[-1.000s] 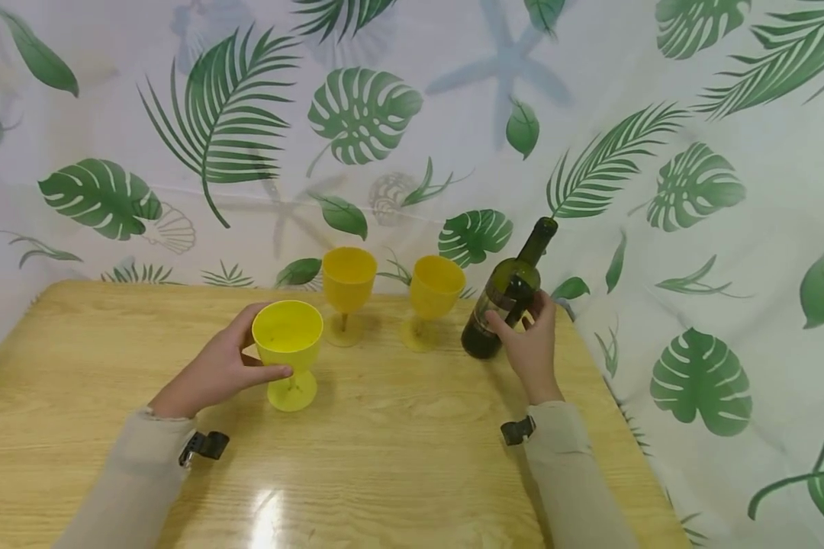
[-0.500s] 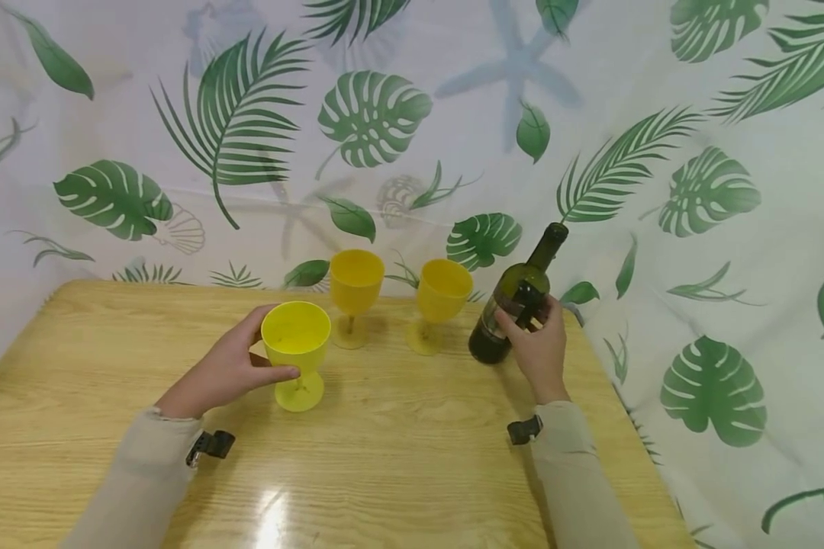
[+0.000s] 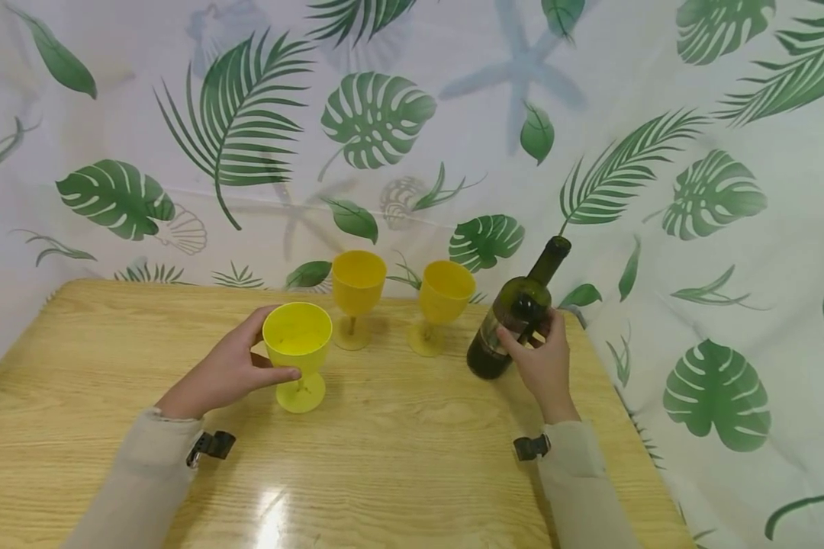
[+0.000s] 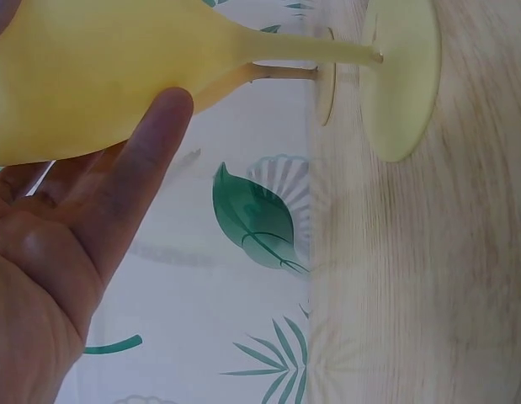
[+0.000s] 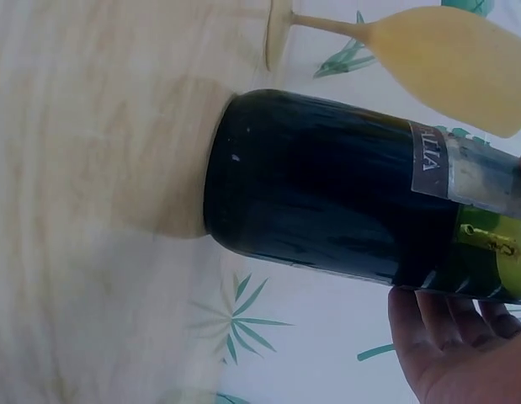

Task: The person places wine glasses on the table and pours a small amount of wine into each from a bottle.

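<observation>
Right hand [image 3: 544,366] has drawn the bottle [image 3: 519,303] a little closer.
The left hand [image 3: 228,370] grips the near goblet [image 3: 297,347] by its bowl, unmoved; the right clasps the bottle (whether its base touches the table [image 3: 398,450], I cannot tell), so both are in hand, well apart. Beyond and between the hands stand a second goblet [image 3: 358,288] and a third goblet [image 3: 444,297].

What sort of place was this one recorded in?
Probably an indoor spot set up for filming: a leaf-printed cloth forms the backdrop, a wooden table stands in front of it, and small black devices sit at both wrists.
</observation>
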A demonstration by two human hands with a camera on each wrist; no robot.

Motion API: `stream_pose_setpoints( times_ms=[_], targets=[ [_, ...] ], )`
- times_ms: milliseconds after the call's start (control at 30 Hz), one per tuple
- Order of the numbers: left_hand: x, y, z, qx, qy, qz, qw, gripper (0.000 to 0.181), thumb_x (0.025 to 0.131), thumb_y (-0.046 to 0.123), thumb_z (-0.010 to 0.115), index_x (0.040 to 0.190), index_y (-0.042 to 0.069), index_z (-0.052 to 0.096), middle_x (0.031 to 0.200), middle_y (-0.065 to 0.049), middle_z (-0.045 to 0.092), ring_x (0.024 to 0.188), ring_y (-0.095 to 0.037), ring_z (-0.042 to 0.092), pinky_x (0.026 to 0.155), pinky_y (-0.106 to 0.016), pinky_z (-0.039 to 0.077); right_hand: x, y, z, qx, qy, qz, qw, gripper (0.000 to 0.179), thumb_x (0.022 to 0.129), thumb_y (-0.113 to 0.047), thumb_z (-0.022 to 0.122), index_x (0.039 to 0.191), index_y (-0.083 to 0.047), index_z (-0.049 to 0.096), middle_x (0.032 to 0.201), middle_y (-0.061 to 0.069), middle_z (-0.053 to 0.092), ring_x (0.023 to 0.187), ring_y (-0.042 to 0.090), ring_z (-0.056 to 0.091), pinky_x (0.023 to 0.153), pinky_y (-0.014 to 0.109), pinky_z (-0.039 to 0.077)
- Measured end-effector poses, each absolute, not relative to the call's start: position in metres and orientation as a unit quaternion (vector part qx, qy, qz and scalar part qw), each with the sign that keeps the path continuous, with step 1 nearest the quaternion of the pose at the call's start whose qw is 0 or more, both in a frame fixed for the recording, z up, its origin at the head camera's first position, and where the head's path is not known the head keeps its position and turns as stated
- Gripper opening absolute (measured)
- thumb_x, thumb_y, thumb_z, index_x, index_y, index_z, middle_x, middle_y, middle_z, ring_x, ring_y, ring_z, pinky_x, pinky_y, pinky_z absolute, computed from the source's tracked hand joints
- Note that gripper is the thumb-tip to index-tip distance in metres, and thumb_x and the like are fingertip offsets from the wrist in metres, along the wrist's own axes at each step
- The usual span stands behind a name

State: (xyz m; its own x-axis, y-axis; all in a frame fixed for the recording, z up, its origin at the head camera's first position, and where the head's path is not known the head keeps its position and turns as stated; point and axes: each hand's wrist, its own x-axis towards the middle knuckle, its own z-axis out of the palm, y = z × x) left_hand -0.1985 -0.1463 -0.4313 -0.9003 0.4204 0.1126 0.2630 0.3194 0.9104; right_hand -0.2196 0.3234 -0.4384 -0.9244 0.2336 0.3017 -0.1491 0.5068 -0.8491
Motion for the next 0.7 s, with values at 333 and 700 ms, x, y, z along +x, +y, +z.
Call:
stream_pose_setpoints(
  times_ms=[333, 700],
  targets=[
    [-0.200, -0.147, -0.433, 0.219, 0.803, 0.550, 0.067, 0.086, 0.085, 0.029, 0.088, 0.154, 0.020, 0.038, 0.147, -0.006, 0.050, 0.128, -0.032, 0.054, 0.090, -0.038, 0.061, -0.204, 0.315, -0.440, -0.007, -0.850, 0.501, 0.165, 0.079, 0.090, -0.022, 0.081, 0.151, -0.002, 0.035, 0.140, 0.019, 0.051, 0.128, 0.033, 0.051, 0.108, 0.051, 0.043],
    [-0.200, -0.147, -0.432, 0.225, 0.826, 0.515, 0.048, 0.085, 0.086, 0.033, 0.087, 0.154, 0.017, 0.038, 0.143, -0.005, 0.054, 0.120, -0.026, 0.058, 0.099, -0.050, 0.054, -0.191, 0.309, -0.441, 0.023, -0.847, 0.512, 0.144, 0.079, 0.091, -0.017, 0.080, 0.153, -0.005, 0.034, 0.144, 0.014, 0.050, 0.135, 0.029, 0.049, 0.109, 0.048, 0.042]
  ],
)
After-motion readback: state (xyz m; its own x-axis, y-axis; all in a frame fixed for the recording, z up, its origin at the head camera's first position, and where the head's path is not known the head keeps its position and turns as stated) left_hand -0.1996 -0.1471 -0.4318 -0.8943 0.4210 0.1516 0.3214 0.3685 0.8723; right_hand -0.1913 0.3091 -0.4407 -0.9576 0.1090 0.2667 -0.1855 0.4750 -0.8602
